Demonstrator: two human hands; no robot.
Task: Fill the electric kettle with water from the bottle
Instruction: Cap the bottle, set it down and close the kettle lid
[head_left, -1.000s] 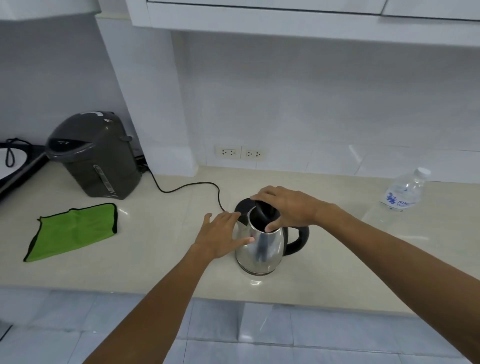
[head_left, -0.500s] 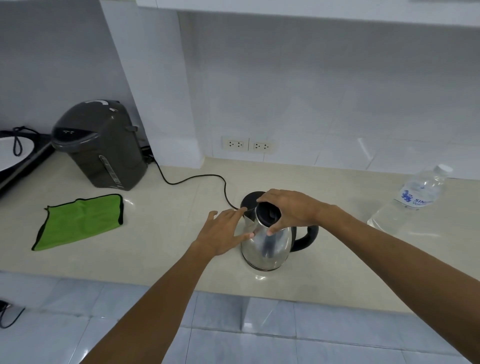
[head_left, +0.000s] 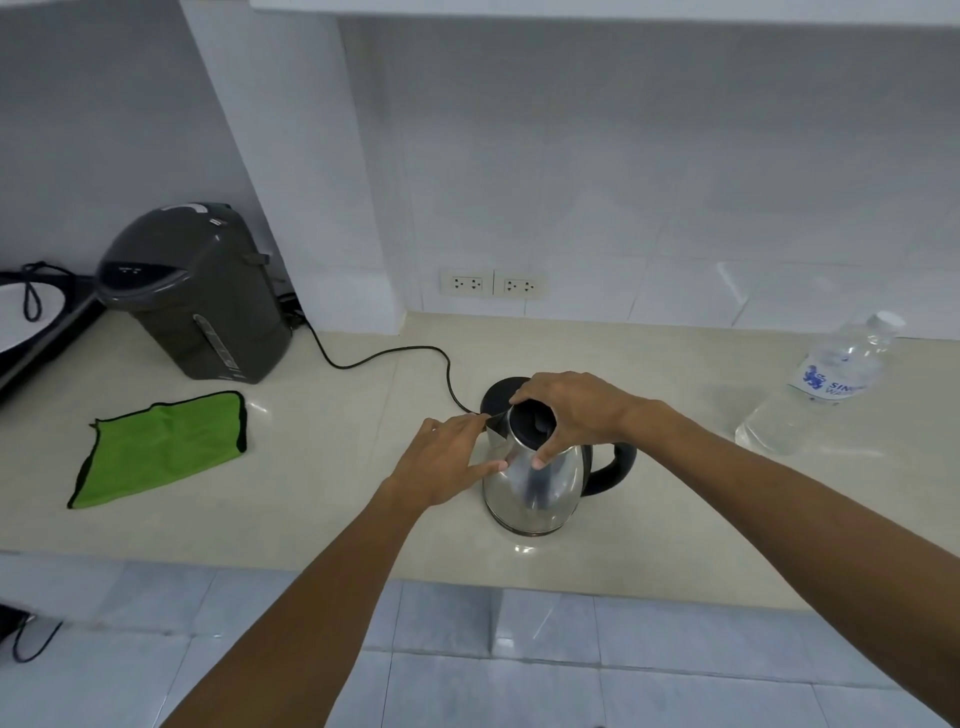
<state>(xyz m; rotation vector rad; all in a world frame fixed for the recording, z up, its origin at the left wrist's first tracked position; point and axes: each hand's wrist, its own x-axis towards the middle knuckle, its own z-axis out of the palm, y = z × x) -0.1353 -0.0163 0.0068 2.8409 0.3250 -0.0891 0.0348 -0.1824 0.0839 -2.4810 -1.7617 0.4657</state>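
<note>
Steel electric kettle (head_left: 535, 483) stands upright on the beige countertop (head_left: 332, 467), near the front edge, black handle (head_left: 613, 467) pointing right, spout toward your left hand. Just behind it is its black round base (head_left: 498, 397), with a black cord (head_left: 395, 358) running back left. Your right hand (head_left: 571, 410) is over the kettle's top, fingers curled around the black lid (head_left: 532, 423), thumb down on the steel wall; whether the lid is seated or lifted, can't tell. Your left hand (head_left: 447, 462) is flat and loosely spread, fingertips touching the kettle's left side by the spout, gripping nothing. Clear water bottle (head_left: 821, 389), white cap on, blue label, stands well apart at right near the wall. Far left: dark grey thermo pot (head_left: 197, 291) against the white tiled wall, green cloth (head_left: 161, 447) lying flat in front of it. Two wall sockets (head_left: 493, 284) sit above the counter behind the kettle.
</note>
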